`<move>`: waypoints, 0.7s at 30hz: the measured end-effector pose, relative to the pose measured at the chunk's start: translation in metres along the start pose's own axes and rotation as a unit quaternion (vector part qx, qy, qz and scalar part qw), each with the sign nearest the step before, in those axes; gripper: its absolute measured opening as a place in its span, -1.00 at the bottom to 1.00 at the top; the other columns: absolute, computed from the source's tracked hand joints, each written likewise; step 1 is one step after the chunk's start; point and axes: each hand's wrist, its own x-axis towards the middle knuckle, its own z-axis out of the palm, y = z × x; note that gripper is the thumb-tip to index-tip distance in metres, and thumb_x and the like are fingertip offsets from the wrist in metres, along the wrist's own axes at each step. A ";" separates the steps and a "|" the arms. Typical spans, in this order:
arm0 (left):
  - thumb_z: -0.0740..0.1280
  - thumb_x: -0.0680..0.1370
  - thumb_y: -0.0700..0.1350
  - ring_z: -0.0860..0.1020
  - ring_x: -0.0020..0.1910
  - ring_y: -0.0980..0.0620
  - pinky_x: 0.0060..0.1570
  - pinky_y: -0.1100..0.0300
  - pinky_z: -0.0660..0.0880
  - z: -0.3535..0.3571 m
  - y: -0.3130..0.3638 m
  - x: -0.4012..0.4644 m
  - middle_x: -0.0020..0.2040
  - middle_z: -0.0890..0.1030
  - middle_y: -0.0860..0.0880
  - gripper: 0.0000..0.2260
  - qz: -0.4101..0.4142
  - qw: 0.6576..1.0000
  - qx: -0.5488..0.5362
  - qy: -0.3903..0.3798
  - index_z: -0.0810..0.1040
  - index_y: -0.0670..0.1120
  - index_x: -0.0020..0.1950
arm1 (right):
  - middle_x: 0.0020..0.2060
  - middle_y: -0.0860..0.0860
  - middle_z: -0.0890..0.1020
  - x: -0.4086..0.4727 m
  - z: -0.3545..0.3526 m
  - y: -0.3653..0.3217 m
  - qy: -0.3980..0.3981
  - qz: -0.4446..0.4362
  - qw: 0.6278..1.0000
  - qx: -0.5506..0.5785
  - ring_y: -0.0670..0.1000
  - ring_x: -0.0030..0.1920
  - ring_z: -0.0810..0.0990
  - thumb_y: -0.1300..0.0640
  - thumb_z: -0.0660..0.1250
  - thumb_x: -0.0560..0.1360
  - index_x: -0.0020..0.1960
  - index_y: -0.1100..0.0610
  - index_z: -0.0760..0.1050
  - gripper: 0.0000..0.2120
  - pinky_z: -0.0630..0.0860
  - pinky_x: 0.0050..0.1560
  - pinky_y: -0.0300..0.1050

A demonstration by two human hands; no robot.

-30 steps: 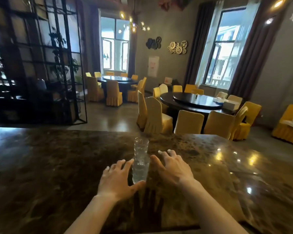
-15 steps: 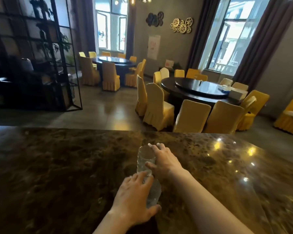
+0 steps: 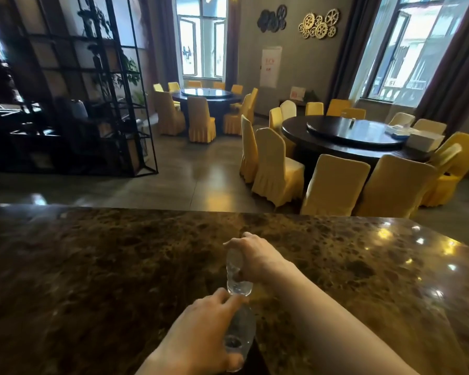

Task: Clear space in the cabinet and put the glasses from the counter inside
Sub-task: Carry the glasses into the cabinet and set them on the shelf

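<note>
Two clear drinking glasses are lifted off the dark marble counter (image 3: 92, 266). My right hand (image 3: 255, 253) is closed around the upper glass (image 3: 236, 277), holding it from the right side. My left hand (image 3: 201, 336) grips the lower glass (image 3: 241, 334), which is nearer to me and tilted. The two glasses sit close together, one just above the other; whether they touch I cannot tell. No cabinet shows in the head view.
Beyond the counter's far edge lies a dining room: a round dark table (image 3: 344, 136) ringed by yellow-covered chairs (image 3: 276, 166), a second table (image 3: 206, 96) further back, and a black metal shelf frame (image 3: 73, 90) at the left.
Both hands went from resting open beside a stack of glasses to grasping it. The stack has come apart, the left hand drawing the lower glass toward me, the right holding the upper one.
</note>
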 end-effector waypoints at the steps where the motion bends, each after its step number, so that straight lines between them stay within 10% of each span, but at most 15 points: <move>1: 0.49 0.32 0.27 0.38 0.19 0.17 0.27 0.22 0.35 -0.002 -0.002 -0.001 0.29 0.37 0.30 -0.20 -0.010 1.000 -0.001 0.008 0.12 0.39 0.44 | 0.16 -0.03 0.46 -0.003 -0.002 0.003 0.004 0.000 1.000 0.003 0.06 0.17 0.51 0.00 0.63 0.32 0.43 -0.16 0.42 -0.26 0.59 0.11 -0.06; 21: 0.52 0.21 0.36 0.50 0.09 0.06 0.10 0.08 0.56 -0.061 -0.054 0.015 0.08 0.46 0.17 -0.23 -0.082 0.989 0.052 0.108 0.33 0.28 0.36 | 0.09 -0.15 0.44 -0.118 -0.055 0.063 0.027 0.080 0.996 -0.023 0.00 0.18 0.48 -0.15 0.63 0.25 0.36 -0.24 0.44 -0.27 0.51 0.08 -0.10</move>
